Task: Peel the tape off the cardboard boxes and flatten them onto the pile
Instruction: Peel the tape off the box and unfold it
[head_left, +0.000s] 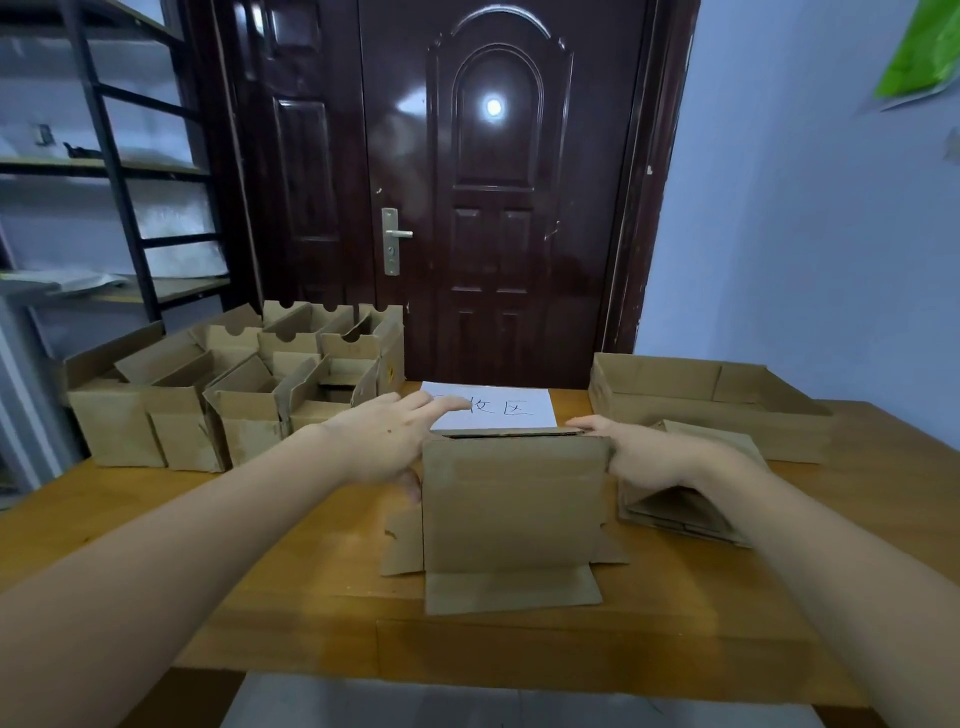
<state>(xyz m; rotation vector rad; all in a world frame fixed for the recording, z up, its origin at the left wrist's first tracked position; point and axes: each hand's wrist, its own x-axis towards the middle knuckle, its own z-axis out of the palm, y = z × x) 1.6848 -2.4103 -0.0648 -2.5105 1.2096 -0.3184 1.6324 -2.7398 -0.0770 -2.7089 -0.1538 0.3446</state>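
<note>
Standing mid-table, one box, bottom flaps splayed, held upright for collapsing; flattened pile just right, open boxes waiting left. Left hand spread against its side; right hand pressing opposite, fingers over rim.

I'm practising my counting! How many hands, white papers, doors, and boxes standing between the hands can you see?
hands: 2, left hand and right hand
white paper: 1
door: 1
box between the hands: 1
Total: 5
</note>
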